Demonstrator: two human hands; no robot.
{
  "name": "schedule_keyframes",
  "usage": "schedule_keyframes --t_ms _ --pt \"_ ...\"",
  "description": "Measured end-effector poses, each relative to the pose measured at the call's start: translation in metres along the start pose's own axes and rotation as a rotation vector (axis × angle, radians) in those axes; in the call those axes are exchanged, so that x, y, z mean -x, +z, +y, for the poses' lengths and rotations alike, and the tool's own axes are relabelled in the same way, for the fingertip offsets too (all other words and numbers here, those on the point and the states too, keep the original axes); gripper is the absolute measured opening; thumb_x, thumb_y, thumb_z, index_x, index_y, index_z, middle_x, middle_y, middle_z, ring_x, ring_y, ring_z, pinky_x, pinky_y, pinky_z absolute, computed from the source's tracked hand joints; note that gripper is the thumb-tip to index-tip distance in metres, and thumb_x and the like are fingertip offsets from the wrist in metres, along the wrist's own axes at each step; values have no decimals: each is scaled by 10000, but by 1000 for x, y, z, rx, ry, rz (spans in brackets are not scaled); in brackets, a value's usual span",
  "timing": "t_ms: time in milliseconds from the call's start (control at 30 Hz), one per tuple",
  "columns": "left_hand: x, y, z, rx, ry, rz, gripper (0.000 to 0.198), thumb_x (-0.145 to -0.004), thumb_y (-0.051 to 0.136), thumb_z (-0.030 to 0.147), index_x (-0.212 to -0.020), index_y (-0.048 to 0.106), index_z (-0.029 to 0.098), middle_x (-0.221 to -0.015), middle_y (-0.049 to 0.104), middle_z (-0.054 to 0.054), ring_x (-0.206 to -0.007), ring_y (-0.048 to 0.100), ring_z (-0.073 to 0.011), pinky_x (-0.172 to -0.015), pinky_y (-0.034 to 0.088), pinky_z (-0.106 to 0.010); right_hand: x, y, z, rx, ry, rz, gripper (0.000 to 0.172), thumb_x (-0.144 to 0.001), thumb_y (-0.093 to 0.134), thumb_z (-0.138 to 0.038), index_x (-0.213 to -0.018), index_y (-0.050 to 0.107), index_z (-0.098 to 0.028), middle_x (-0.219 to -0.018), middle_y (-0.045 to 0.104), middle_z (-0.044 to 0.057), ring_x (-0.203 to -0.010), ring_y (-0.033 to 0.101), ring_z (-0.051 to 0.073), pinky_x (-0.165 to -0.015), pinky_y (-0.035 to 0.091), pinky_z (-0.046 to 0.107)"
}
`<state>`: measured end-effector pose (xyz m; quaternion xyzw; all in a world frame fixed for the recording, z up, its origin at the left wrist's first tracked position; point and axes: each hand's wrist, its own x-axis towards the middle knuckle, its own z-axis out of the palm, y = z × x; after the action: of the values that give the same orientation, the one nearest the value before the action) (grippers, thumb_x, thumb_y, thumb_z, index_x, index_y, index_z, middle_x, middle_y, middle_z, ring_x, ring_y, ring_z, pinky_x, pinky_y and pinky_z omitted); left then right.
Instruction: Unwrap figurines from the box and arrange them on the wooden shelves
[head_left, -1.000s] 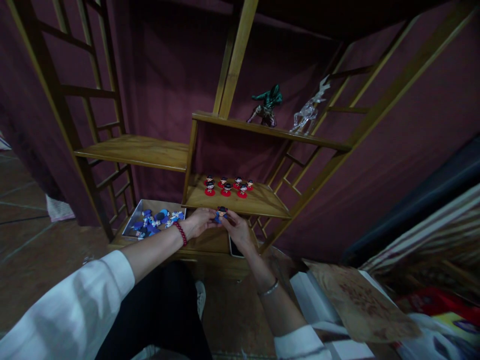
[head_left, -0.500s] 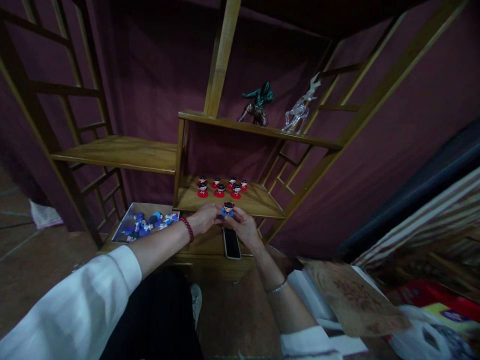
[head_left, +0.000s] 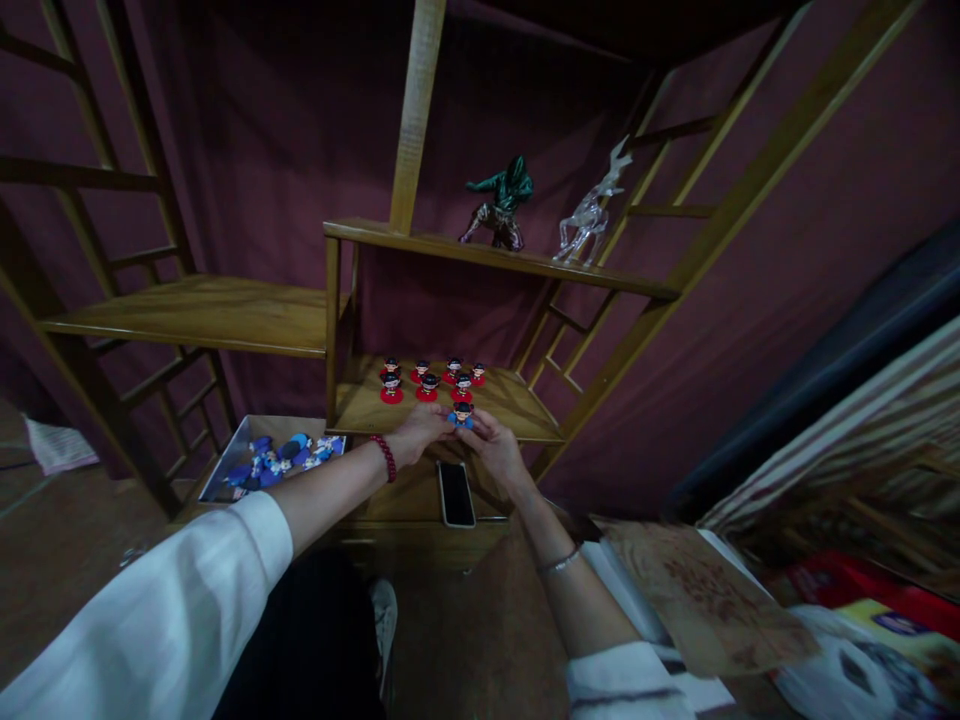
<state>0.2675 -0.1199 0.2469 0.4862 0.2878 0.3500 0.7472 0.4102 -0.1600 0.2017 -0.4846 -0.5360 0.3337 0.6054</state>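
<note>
Between the fingers of both hands is a small figurine (head_left: pixel 461 415) with dark hair and a blue body, held upright at the front edge of the low wooden shelf (head_left: pixel 510 405). My left hand (head_left: pixel 421 432) pinches it from the left, a red bead bracelet on that wrist. From the right, my right hand (head_left: pixel 491 443) grips it with closed fingers. Just behind, several dark-haired figurines (head_left: pixel 427 386) with red bases stand in two rows on the shelf. A box (head_left: pixel 225 462) at the left holds a jumble of blue and white figurines (head_left: pixel 277 458).
Below my hands a phone (head_left: pixel 456 495) lies on the wooden surface. A dark green figure (head_left: pixel 504 200) and a clear deer figure (head_left: pixel 592 210) stand on the shelf above. Cardboard (head_left: pixel 705 590) and a plastic bag (head_left: pixel 832 660) are at the lower right.
The view has shifted slightly, so the shelf and box appear further left. Both hands still hold the blue figurine, which now sits a little further right relative to the red-based rows.
</note>
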Motion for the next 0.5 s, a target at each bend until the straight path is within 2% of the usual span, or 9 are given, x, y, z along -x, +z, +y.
schedule_keyframes --t_ms 500 --pt "-43 2 -14 -308 175 -76 309 -595 556 -70 -833 642 106 -775 671 -19 -687 587 -84 -720 451 -216 -19 -29 11 311 -100 52 582 -644 705 -315 -1189 519 -228 -995 676 34 -941 626 192 -918 457 380"
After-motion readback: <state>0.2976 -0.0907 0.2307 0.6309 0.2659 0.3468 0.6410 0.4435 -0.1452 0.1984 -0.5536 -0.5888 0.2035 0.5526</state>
